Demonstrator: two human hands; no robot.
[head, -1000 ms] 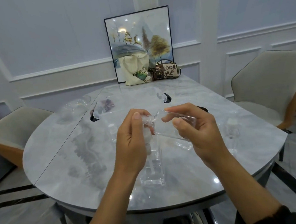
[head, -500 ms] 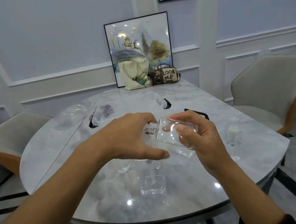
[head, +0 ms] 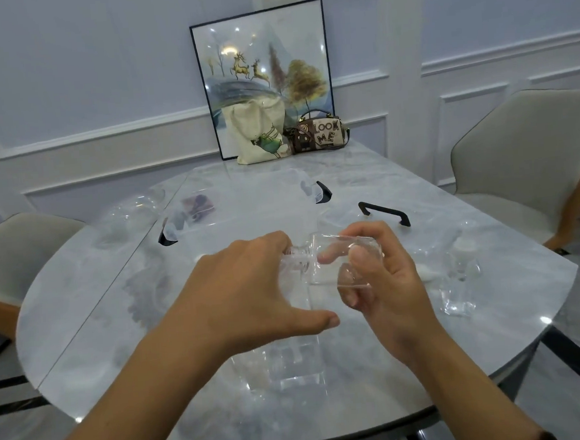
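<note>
Grey marble table (head: 83, 320) in a pale panelled room, w/ a framed picture (head: 260, 67), tote bag (head: 258, 132) & handbag (head: 320, 135) at its far edge; I see a small clear bottle (head: 339, 261) held on its side above the table's middle; right hand (head: 385, 282) grips its body, fingers & thumb curled round; left hand (head: 248, 288) curls its fingers over the neck end, thumb out straight; a 2nd bottle (head: 292, 367) stands below the hands

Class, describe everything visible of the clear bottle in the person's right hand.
The clear bottle is see-through, glass or plastic, with a flat squarish body and short neck. It is tipped sideways above the table, neck toward the left hand, whose fingers reach the neck. The right hand grips its body, fingers showing through. Contents cannot be told.
</note>
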